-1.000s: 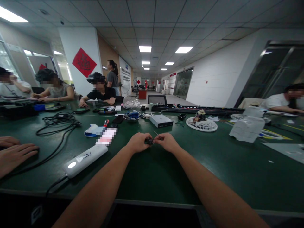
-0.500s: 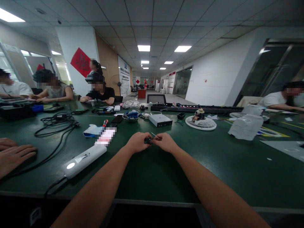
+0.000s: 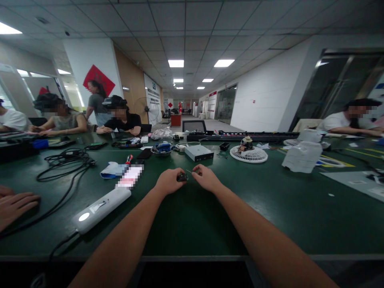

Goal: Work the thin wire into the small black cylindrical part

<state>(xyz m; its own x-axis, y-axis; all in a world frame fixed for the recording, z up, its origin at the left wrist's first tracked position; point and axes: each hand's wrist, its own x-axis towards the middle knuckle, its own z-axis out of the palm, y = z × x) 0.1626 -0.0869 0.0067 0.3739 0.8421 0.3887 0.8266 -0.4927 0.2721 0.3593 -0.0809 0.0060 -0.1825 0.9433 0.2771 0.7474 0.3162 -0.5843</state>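
Observation:
Over the green table (image 3: 195,224), my left hand (image 3: 168,182) is closed round a small dark rounded part (image 3: 181,177) with a shiny edge facing right. Its exact kind is too small to make out. Just to the right, my right hand (image 3: 205,178) pinches a thin metal rod (image 3: 189,171) that points left toward the dark part. A small gap separates the two hands. Beyond them lies a grey metal box (image 3: 198,152), like a disc drive.
A white power strip (image 3: 103,210) and black cables (image 3: 64,160) lie left, near another person's hand (image 3: 19,206). A white fan grille (image 3: 249,154) with a motor stands back right, with a clear plastic piece (image 3: 303,154) beyond. Several people sit around the table.
My hands have drawn apart, and the thin rod has come away from the dark part. The view has shifted slightly right. A standing person behind the table shows more fully.

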